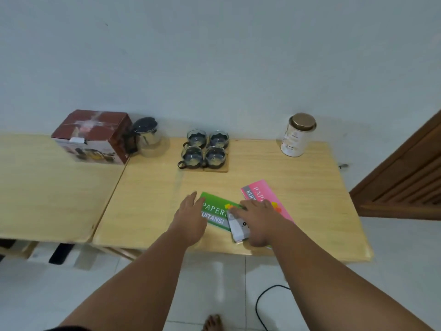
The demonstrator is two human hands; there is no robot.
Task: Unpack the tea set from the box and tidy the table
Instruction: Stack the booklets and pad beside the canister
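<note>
A green receipt book [214,212] lies near the front edge of the wooden table [152,199], and a pink one [260,192] lies just to its right. My left hand [188,218] rests flat at the green book's left end, fingers apart. My right hand [257,220] lies over the gap between both books and presses on a folded white leaflet [238,229]. At the back stand the red tea set box [95,137], a steel teapot [148,136] and several glass cups [205,149] on a wooden tray [216,168].
A white tin with a gold lid [297,134] stands at the back right. A second table [47,187] adjoins on the left. A brown wooden door [405,177] is to the right. A black cable [262,304] and my bare foot [212,322] are on the tiled floor.
</note>
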